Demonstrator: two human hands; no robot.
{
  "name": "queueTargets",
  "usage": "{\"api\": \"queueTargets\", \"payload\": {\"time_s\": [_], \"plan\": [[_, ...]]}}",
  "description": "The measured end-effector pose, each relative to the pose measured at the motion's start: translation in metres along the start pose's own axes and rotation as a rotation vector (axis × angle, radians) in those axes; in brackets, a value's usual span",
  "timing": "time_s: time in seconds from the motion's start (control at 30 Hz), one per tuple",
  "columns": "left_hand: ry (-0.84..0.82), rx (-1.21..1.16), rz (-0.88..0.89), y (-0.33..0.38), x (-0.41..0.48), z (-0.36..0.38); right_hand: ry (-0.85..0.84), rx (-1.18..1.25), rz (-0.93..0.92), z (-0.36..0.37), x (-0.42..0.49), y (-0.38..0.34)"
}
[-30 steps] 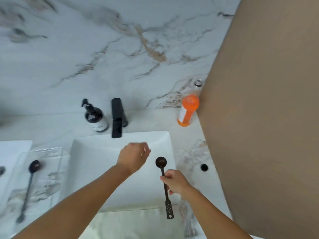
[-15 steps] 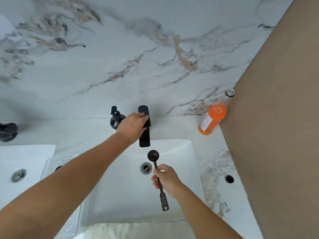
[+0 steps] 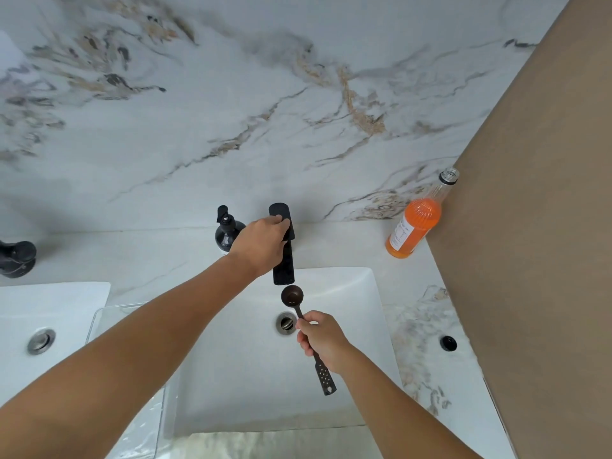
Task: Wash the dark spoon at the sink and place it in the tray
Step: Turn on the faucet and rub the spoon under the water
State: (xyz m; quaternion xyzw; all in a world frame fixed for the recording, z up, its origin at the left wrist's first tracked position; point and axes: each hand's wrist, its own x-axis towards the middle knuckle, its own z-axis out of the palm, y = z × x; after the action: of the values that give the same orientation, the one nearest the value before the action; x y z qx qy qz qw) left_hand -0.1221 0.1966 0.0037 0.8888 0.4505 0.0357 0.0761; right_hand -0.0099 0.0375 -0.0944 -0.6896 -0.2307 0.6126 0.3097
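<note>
My right hand (image 3: pixel 323 341) grips the dark spoon (image 3: pixel 292 297) by the middle of its handle. The round bowl faces up just below the spout of the black faucet (image 3: pixel 283 266), above the white sink (image 3: pixel 347 293) and its drain (image 3: pixel 286 323). The perforated handle end sticks out below my hand. My left hand (image 3: pixel 261 243) rests on the faucet's handle, fingers curled over it. No water is visible. The clear tray (image 3: pixel 99 319) lies left of the sink, mostly hidden under my left forearm.
A black soap dispenser (image 3: pixel 226 231) stands left of the faucet. An orange bottle (image 3: pixel 415 226) leans at the back right by a tan panel (image 3: pixel 530 226). A second sink (image 3: pixel 66 299) with a drain lies at the left. A small black hole (image 3: pixel 448 343) marks the counter at the right.
My left hand has reached from above the sink up onto the faucet handle. My right hand has brought the spoon's bowl closer under the spout. The view has tilted upward.
</note>
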Motion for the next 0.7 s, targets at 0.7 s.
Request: {"api": "queueTargets", "payload": {"time_s": [0.7], "plan": [[0.033,0.003,-0.010,0.0069,0.0007,-0.0053,-0.036,0.013,-0.013,-0.0008,0.0005,-0.0054]]}}
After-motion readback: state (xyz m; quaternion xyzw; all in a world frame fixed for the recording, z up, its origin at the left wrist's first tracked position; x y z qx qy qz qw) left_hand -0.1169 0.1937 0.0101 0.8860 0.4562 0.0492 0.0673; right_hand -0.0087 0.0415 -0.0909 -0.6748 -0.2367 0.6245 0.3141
